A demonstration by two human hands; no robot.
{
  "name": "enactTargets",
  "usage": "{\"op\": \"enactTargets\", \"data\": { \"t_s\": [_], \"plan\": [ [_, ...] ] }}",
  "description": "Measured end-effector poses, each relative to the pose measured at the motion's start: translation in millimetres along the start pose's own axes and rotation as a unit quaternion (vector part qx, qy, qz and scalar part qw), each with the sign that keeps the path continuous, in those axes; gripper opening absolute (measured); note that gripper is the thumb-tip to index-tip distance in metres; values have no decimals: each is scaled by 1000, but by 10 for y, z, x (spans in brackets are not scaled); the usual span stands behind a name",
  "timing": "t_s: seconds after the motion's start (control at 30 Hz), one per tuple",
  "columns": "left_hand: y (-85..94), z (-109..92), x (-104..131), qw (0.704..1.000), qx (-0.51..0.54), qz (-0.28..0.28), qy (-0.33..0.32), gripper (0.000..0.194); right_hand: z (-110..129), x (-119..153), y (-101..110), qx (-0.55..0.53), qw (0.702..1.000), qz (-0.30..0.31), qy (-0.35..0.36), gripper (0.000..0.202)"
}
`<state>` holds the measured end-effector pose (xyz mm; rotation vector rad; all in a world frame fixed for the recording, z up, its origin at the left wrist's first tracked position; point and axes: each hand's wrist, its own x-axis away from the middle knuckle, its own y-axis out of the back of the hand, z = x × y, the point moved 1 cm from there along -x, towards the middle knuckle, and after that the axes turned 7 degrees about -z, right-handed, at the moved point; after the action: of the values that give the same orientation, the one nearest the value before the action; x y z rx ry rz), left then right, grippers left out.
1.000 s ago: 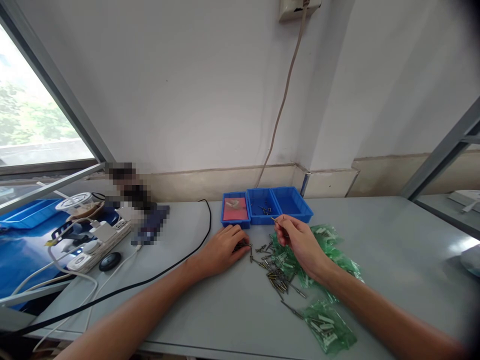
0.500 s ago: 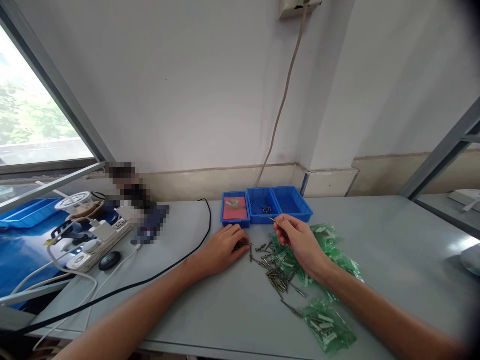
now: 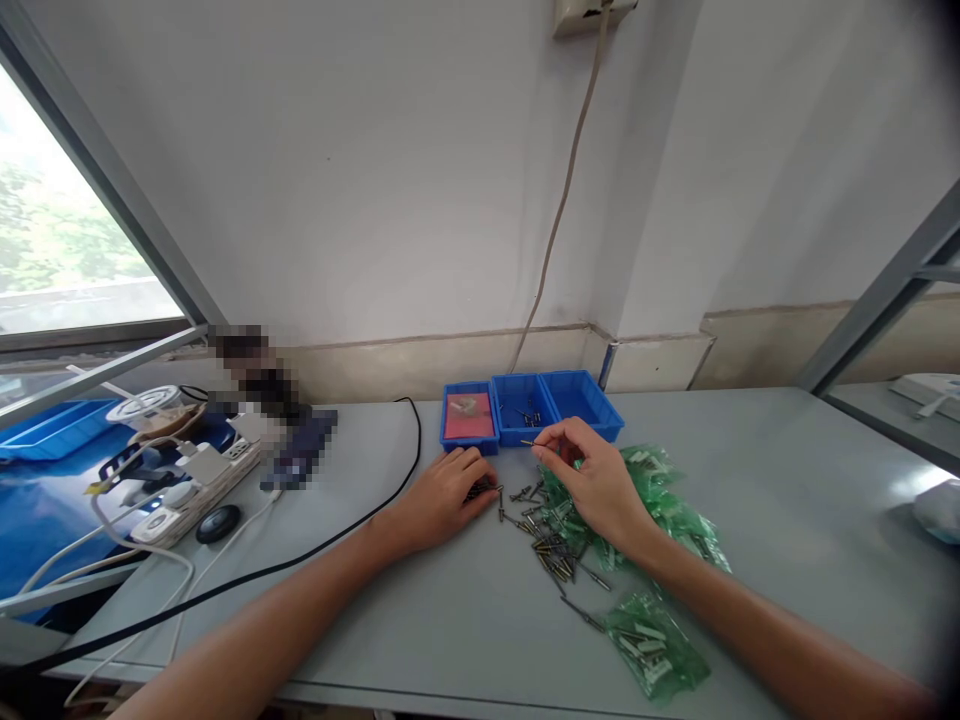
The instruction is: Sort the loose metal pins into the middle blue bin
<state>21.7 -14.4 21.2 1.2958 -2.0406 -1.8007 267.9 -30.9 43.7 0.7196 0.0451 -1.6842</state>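
My left hand point(image 3: 450, 497) rests on the grey table with its fingers curled round several small metal pins point(image 3: 480, 489). My right hand point(image 3: 589, 477) pinches one thin metal pin point(image 3: 528, 443) between thumb and forefinger, just in front of the blue trays. Loose metal pins point(image 3: 553, 556) lie in a pile between and below the hands. Green plastic bags point(image 3: 675, 510) with parts in them lie under and beside my right wrist. Another green bag point(image 3: 656, 650) is nearer the front edge. The middle blue tray point(image 3: 517, 437) holds a few pins.
A left blue tray point(image 3: 469, 445) has a pink sheet and a small clear bag inside. The right blue tray point(image 3: 585, 400) adjoins the middle one. A black cable point(image 3: 322, 548), a mouse point(image 3: 219, 523) and a power strip point(image 3: 172, 520) lie at the left.
My right hand has shifted slightly left, and the pin in its fingers now points left, more level. My left hand has stayed in place.
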Motion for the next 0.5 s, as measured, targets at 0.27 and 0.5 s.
{"op": "enactTargets", "data": {
  "t_s": [0.27,0.5],
  "plan": [
    [9,-14,-12,1000,0,4,3,12,106,30,8,7,999,15,30,12],
    [20,-23,-10,1000,0,1,1,12,89,40,8,-22,999,37,-24,17]
  ]
}}
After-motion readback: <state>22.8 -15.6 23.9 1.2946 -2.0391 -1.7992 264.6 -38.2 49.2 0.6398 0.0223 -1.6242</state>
